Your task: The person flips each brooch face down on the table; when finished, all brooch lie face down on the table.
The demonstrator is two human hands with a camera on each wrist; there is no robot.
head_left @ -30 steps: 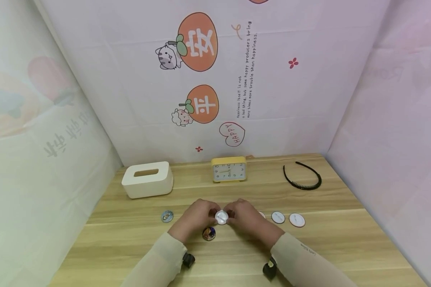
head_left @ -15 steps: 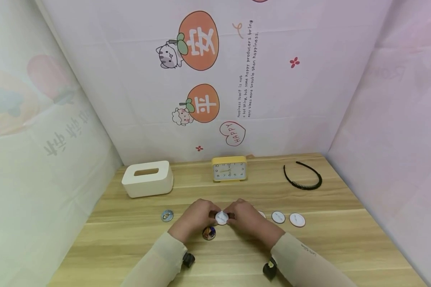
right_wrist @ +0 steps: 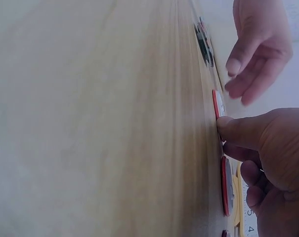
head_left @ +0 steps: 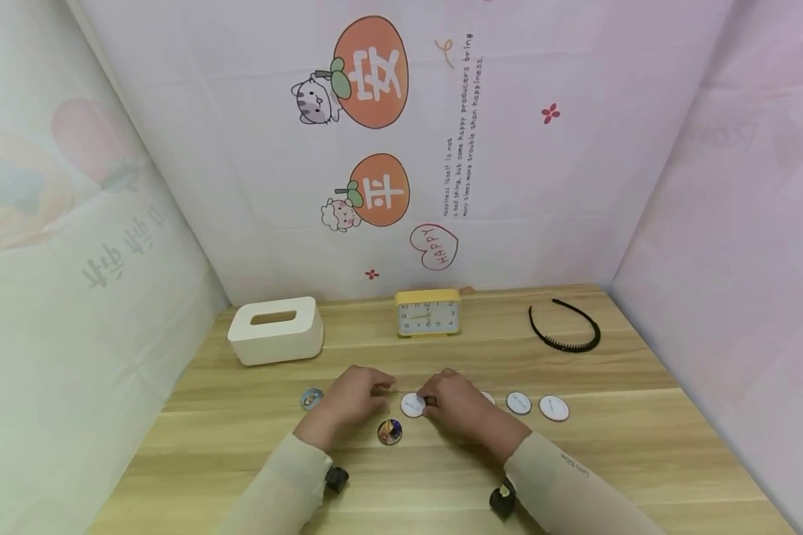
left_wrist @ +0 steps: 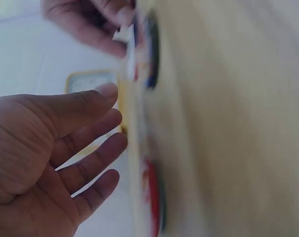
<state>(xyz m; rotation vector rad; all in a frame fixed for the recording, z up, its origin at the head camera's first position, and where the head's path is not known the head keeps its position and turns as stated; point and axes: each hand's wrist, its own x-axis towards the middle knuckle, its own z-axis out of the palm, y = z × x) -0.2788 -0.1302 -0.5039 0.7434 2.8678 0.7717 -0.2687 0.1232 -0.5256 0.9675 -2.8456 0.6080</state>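
A round pin badge [head_left: 411,405] lies white back up on the wooden table. My right hand [head_left: 455,401] pinches its right edge; in the right wrist view the thumb [right_wrist: 228,129] is on the badge's red rim. My left hand [head_left: 353,397] is just left of this badge, apart from it, and holds nothing. Loosely spread fingers [left_wrist: 97,158] show in the left wrist view. A dark picture badge [head_left: 389,432] lies nearer the person, and a blue picture badge [head_left: 311,399] is beside the left wrist.
Right of the hands lie two white-backed badges [head_left: 518,403], and another [head_left: 488,398] is partly hidden by the right hand. Behind stand a white tissue box [head_left: 277,334], a yellow clock [head_left: 428,313] and a black headband [head_left: 569,346]. Printed cloth walls surround the table [head_left: 428,490].
My left hand has let go of the white-backed badge and moved left, its fingers loosening. The badge now lies flat, while my right hand has stayed at its edge.
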